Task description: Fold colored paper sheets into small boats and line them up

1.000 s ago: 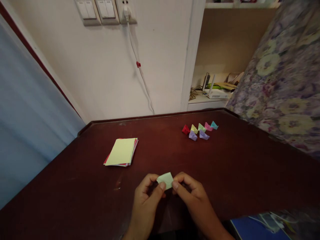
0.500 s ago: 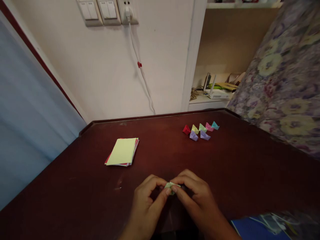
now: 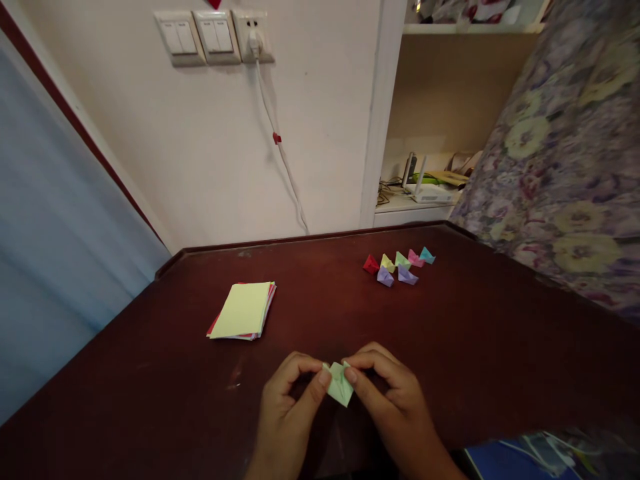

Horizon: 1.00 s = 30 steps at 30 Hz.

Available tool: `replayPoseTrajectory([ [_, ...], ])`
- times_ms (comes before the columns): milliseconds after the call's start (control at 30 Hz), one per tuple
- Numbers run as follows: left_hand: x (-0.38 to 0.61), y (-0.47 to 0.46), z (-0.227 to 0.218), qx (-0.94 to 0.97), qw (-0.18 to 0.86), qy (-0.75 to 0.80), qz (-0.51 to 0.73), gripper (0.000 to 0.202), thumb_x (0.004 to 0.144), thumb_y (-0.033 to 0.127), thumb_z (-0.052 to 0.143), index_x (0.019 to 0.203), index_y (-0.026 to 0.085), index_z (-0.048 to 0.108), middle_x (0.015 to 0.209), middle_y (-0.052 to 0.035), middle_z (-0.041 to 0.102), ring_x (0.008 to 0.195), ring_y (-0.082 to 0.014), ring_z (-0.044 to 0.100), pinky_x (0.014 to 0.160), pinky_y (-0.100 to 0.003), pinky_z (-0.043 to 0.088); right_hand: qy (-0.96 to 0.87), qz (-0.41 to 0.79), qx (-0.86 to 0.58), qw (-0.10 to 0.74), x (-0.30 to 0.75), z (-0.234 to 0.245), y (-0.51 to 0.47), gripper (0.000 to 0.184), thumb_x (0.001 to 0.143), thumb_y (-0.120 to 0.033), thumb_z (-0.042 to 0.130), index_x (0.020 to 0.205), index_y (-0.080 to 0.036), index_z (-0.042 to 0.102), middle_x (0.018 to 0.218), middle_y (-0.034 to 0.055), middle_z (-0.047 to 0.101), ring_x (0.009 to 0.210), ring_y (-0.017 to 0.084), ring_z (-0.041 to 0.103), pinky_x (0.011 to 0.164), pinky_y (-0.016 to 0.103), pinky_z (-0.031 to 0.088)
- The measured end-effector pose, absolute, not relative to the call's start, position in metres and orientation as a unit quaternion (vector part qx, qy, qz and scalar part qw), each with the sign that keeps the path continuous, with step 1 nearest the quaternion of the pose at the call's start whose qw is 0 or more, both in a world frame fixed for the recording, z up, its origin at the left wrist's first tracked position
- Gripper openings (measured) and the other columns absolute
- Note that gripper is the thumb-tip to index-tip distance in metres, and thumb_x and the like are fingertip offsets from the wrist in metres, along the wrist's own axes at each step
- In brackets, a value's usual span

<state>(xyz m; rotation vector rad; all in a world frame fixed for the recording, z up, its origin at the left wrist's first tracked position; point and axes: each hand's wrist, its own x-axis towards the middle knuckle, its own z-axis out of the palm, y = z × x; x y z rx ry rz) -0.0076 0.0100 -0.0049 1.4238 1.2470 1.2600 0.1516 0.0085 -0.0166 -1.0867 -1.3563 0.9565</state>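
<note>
Both of my hands pinch a small, pale green folded paper piece (image 3: 339, 385) just above the dark wooden table (image 3: 480, 347), near its front edge. My left hand (image 3: 287, 413) grips the piece's left side with thumb and forefinger. My right hand (image 3: 393, 407) grips its right side the same way. The paper's pointed end hangs down between my thumbs. A stack of coloured paper sheets (image 3: 243, 311), yellow on top, lies to the left, further back. Several small folded paper shapes (image 3: 398, 265) in red, yellow, green, pink, teal and purple sit in a cluster at the back right.
A white wall with switches and a socket (image 3: 215, 35) rises behind the table, with a white cable (image 3: 283, 153) hanging down. A shelf niche holds a white router (image 3: 429, 190). Floral fabric (image 3: 565, 167) borders the right side. A blue item (image 3: 505, 460) lies at the front right.
The green piece was held up flat, then pressed small between my fingertips, and now opens downward into a pointed shape. My hands stayed in place; the camera tilted up slightly.
</note>
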Motion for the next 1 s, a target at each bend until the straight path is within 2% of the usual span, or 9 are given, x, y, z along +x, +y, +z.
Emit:
replayPoseTrajectory([
  [300,-0.008,0.009,-0.009,0.525,0.401,0.519,0.542,0.014,0.084,0.036,0.072,0.080,0.023,0.072,0.074,0.0011,0.070,0.071,-0.0171,0.062,0.066,-0.022,0.050,-0.522,0.383,-0.477,0.594,0.154,-0.018,0.009,0.011,0.088,-0.030,0.066,0.080,-0.023,0.068,0.079,0.0001,0.067,0.075,0.018,0.064,0.069,0.026,0.049],
  [467,-0.009,0.008,-0.016,0.498,0.425,0.505,0.562,0.013,0.090,0.035,0.068,0.091,0.023,0.072,0.097,-0.0030,0.077,0.092,-0.0205,0.068,0.083,-0.026,0.052,-0.483,0.407,-0.489,0.601,0.154,-0.020,0.007,0.012,0.086,-0.034,0.068,0.083,-0.023,0.070,0.079,0.0015,0.071,0.075,0.019,0.066,0.068,0.027,0.054],
  [633,-0.009,0.007,-0.021,0.474,0.449,0.493,0.575,0.012,0.090,0.034,0.068,0.092,0.023,0.071,0.105,-0.0050,0.078,0.098,-0.0217,0.069,0.087,-0.029,0.053,-0.478,0.440,-0.464,0.603,0.150,-0.025,0.007,0.010,0.088,-0.033,0.066,0.092,-0.024,0.070,0.093,0.0045,0.074,0.088,0.021,0.070,0.075,0.028,0.058],
  [733,-0.009,0.007,-0.023,0.470,0.451,0.486,0.582,0.012,0.090,0.034,0.068,0.091,0.023,0.070,0.107,-0.0061,0.078,0.100,-0.0237,0.070,0.089,-0.032,0.053,-0.501,0.424,-0.449,0.606,0.151,-0.031,0.005,0.020,0.091,-0.027,0.062,0.111,-0.028,0.064,0.110,0.0060,0.073,0.101,0.023,0.071,0.085,0.034,0.059],
  [833,-0.009,0.006,-0.020,0.481,0.431,0.498,0.578,0.013,0.089,0.035,0.069,0.089,0.022,0.070,0.107,-0.0073,0.078,0.103,-0.0253,0.069,0.091,-0.034,0.052,-0.591,0.308,-0.432,0.607,0.158,-0.033,0.002,0.037,0.091,-0.020,0.060,0.126,-0.031,0.055,0.134,0.0089,0.061,0.123,0.028,0.061,0.100,0.046,0.053],
  [933,-0.009,0.005,-0.016,0.497,0.410,0.513,0.567,0.014,0.088,0.035,0.069,0.089,0.022,0.073,0.105,-0.0070,0.078,0.101,-0.0249,0.070,0.090,-0.033,0.053,-0.727,0.114,-0.399,0.547,0.166,-0.029,0.002,0.043,0.086,-0.009,0.062,0.123,-0.030,0.059,0.149,0.0078,0.046,0.139,0.032,0.044,0.112,0.055,0.041],
  [1000,-0.009,0.004,-0.014,0.509,0.396,0.517,0.563,0.013,0.087,0.035,0.069,0.090,0.023,0.074,0.102,-0.0062,0.079,0.097,-0.0239,0.071,0.086,-0.031,0.054,-0.780,0.003,-0.381,0.497,0.169,-0.025,0.003,0.043,0.084,-0.004,0.059,0.118,-0.030,0.064,0.152,0.0058,0.043,0.142,0.033,0.039,0.116,0.059,0.032],
])
